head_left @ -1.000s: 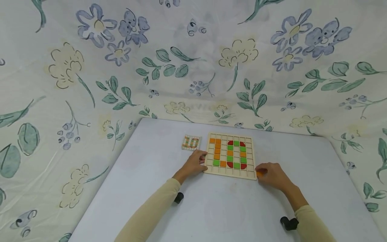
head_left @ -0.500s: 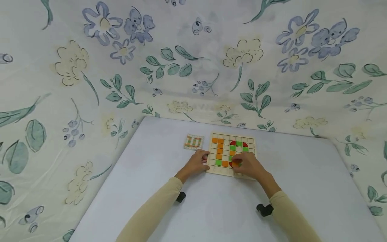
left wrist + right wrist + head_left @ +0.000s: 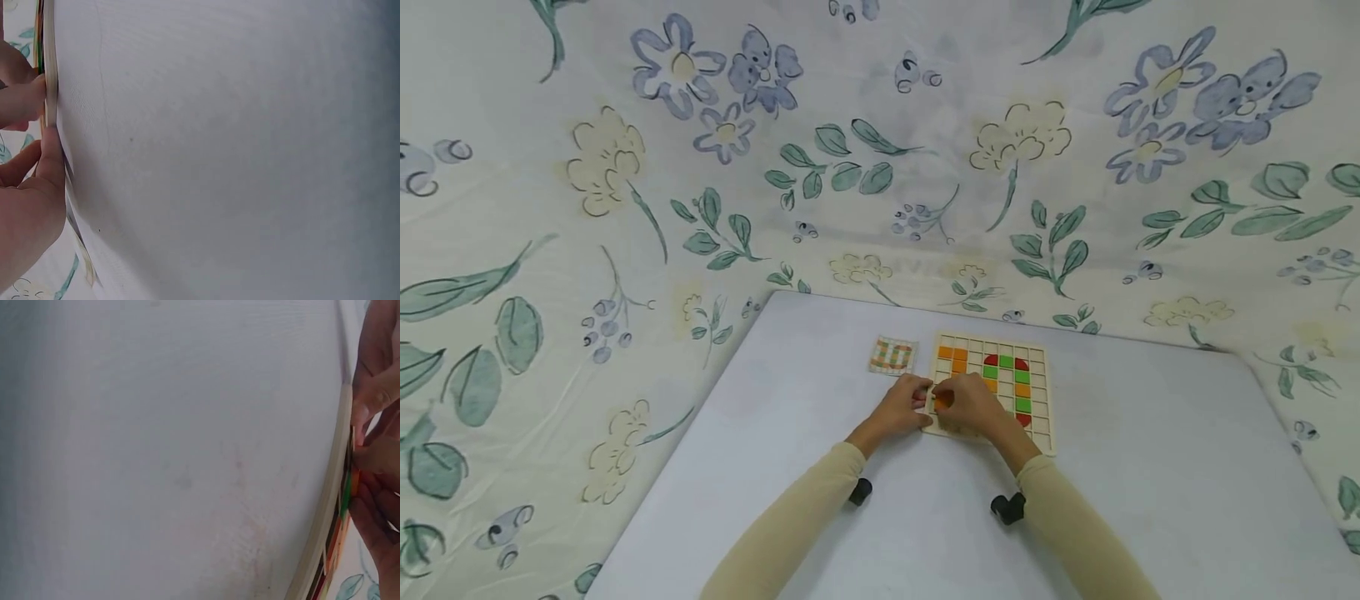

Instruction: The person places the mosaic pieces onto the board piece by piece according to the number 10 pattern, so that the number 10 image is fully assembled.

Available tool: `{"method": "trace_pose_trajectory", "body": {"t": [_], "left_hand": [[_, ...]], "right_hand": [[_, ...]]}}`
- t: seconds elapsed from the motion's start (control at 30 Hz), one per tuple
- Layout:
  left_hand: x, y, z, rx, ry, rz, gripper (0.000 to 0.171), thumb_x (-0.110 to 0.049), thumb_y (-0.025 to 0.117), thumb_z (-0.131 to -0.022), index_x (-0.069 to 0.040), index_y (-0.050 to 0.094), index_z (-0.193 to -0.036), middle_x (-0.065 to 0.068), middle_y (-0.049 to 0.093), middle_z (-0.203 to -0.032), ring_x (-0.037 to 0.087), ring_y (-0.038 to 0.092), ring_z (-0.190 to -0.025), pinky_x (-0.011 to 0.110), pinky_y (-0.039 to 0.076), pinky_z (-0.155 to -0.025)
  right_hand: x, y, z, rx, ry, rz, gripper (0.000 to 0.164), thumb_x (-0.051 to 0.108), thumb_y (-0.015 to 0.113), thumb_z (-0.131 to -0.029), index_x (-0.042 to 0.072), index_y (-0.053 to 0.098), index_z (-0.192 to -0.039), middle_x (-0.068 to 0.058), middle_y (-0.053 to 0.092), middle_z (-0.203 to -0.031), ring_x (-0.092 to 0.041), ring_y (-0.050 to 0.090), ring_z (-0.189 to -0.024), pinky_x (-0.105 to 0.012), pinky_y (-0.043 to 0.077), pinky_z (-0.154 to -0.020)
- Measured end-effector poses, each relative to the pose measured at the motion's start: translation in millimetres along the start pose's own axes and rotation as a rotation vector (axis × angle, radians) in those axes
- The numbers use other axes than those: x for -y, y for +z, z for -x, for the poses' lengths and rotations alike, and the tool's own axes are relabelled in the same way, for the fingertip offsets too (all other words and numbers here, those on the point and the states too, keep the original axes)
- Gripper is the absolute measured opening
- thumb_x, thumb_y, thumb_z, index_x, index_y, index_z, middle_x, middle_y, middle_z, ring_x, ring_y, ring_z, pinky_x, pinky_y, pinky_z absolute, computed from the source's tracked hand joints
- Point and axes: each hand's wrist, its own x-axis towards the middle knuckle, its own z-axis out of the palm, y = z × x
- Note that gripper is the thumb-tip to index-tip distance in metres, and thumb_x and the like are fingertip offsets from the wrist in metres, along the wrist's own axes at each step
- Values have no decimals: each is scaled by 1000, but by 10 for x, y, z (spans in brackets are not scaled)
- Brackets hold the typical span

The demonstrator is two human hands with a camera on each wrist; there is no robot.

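A square wooden grid board [image 3: 1039, 367] lies on the table, with orange, green and red tiles set in its squares. My left hand [image 3: 898, 408] grips the board's left edge; in the left wrist view its thumb [image 3: 51, 164] touches the rim. Over the board's lower left part, my right hand [image 3: 976, 407] pinches an orange tile [image 3: 942, 402] between thumb and fingers. In the right wrist view the orange tile [image 3: 355, 482] sits close to a green tile [image 3: 345, 495]. The right hand hides several tiles in the board's left half and lower middle.
A small printed card [image 3: 892, 356] with a colored grid pattern lies left of the board's upper corner. The white table [image 3: 925, 533] meets a flowered cloth [image 3: 880, 208] at its back edge. Black wrist devices [image 3: 1008, 507] show below both wrists.
My right hand has moved left from the board's right edge, across the board to its lower left, carrying the orange tile. The left hand stays at the left edge. The view has shifted slightly.
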Motion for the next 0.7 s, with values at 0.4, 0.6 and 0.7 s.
{"method": "trace_pose_trajectory", "body": {"t": [0.4,0.6,0.7], "left_hand": [[-59,-17,19,-3,7,-17,63,3,78,-78,4,51,-134,12,48,-119,21,51,-102,24,54,-88],[-89,-16,26,10,23,-5,64,4,77,-77,5,50,-134,13,48,-120,23,51,-103,24,54,-88],[-76,-22,9,13,33,0,65,5,77,-76,5,49,-135,14,48,-120,23,52,-104,22,54,-89]], "right_hand": [[-41,16,40,19,-203,82,6,12,75,-86,9,79,-90,1,70,-95,-17,63,-94,-34,55,-88],[-57,16,99,23,-306,125,7,9,74,-86,5,79,-88,-3,68,-98,-19,59,-95,-32,55,-86],[-51,10,117,26,-326,122,9,8,72,-86,3,78,-88,-5,67,-100,-20,58,-96,-32,56,-85]]}}
